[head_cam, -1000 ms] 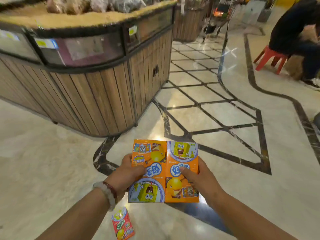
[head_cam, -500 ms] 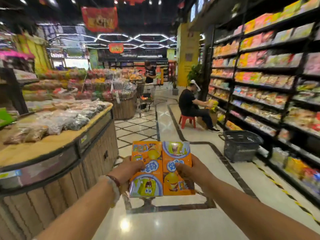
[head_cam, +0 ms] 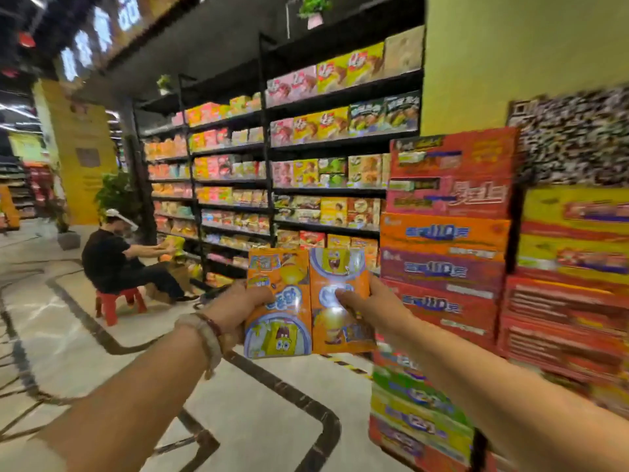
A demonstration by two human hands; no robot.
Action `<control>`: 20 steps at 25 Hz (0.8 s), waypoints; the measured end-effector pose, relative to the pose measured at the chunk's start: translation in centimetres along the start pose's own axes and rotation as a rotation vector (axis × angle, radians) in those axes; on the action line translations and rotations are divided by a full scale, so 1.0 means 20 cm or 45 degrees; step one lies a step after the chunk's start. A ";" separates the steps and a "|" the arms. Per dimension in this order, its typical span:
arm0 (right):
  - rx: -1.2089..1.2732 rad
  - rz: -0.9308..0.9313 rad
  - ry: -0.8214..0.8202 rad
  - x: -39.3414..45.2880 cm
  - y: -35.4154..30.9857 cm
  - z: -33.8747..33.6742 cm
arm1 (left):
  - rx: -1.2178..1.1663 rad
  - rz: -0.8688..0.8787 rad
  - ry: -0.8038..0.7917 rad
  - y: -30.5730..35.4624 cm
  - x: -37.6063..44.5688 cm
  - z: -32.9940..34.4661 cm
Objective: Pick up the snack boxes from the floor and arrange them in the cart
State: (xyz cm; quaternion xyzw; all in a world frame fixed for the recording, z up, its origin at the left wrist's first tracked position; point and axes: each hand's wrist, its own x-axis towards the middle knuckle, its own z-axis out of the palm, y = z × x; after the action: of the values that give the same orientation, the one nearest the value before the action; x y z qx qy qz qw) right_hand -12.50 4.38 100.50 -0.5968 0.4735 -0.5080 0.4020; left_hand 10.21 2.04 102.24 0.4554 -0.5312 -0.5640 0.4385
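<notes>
Two orange snack boxes with a yellow cartoon sponge printed on them are held side by side at chest height, faces toward me. My left hand (head_cam: 238, 310) grips the left snack box (head_cam: 277, 321) at its left edge, thumb across the front. My right hand (head_cam: 369, 310) grips the right snack box (head_cam: 340, 332) at its right edge, thumb on its front. The two boxes touch along their inner edges. No cart is in view.
A tall stack of red, orange and yellow cartons (head_cam: 476, 253) stands close on the right. Black shelves (head_cam: 272, 185) full of snack packs run along the back. A person (head_cam: 112, 257) sits on a red stool (head_cam: 117, 301) at the left.
My view has swung up from the floor and round to the right, from the wooden counter to the shelves and carton stack. Both hands keep the same hold on the two boxes.
</notes>
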 end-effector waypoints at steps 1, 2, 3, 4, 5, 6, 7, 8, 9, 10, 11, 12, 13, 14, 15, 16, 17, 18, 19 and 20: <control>-0.052 -0.015 0.090 -0.07 -0.02 -0.21 | 0.024 -0.005 -0.091 0.05 0.04 0.21; -0.094 -0.018 0.187 -0.16 -0.05 -0.42 | 0.044 0.003 -0.193 0.10 0.07 0.44; -0.118 -0.006 0.273 -0.27 -0.07 -0.62 | 0.052 0.001 -0.288 0.14 0.10 0.65; -0.136 0.001 0.379 -0.39 -0.09 -0.84 | 0.081 0.022 -0.402 0.18 0.09 0.90; -0.152 0.004 0.476 -0.52 -0.11 -1.04 | 0.107 0.046 -0.483 0.20 0.11 1.13; -0.170 0.013 0.571 -0.65 -0.15 -1.22 | 0.125 0.093 -0.555 0.22 0.09 1.37; -0.210 0.021 0.673 -0.79 -0.17 -1.41 | 0.135 0.133 -0.640 0.24 0.05 1.62; -0.251 0.040 0.770 -0.93 -0.19 -1.58 | 0.146 0.145 -0.712 0.24 0.02 1.86; -0.273 0.055 0.877 -1.10 -0.22 -1.76 | 0.151 0.146 -0.797 0.24 -0.04 2.11; -0.283 0.053 0.958 -1.24 -0.24 -1.91 | 0.143 0.158 -0.878 0.23 -0.08 2.35; -0.291 0.056 1.038 -1.39 -0.27 -2.04 | 0.134 0.166 -0.971 0.23 -0.11 2.57; -0.312 0.071 1.113 -1.54 -0.29 -2.16 | 0.144 0.162 -1.071 0.22 -0.16 2.79; -0.335 0.090 1.192 -1.68 -0.30 -2.27 | 0.191 0.163 -1.159 0.20 -0.20 2.98; -0.362 0.106 1.283 -1.83 -0.31 -2.38 | 0.243 0.162 -1.259 0.18 -0.26 3.19; -0.379 0.126 1.359 -1.97 -0.31 -2.47 | 0.244 0.136 -1.351 0.17 -0.32 3.38; -0.385 0.149 1.440 -2.09 -0.31 -2.56 | 0.189 0.106 -1.433 0.14 -0.37 3.55; -0.385 0.169 1.518 -2.21 -0.30 -2.66 | 0.158 0.059 -1.527 0.13 -0.47 3.71; -0.385 0.184 1.597 -2.32 -0.30 -2.74 | 0.164 0.038 -1.591 0.11 -0.54 3.86; -0.392 0.198 1.682 -2.44 -0.31 -2.82 | 0.187 0.035 -1.658 0.12 -0.66 4.00; -0.393 0.208 1.757 -2.54 -0.31 -2.90 | 0.196 0.064 -1.692 0.11 -0.74 4.14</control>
State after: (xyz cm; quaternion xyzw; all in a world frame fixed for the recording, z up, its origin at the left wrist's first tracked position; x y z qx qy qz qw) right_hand -70.51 55.34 104.31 -0.1516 0.7297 -0.6654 -0.0418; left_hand -67.94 32.89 106.93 0.0286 -0.7375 -0.6747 -0.0028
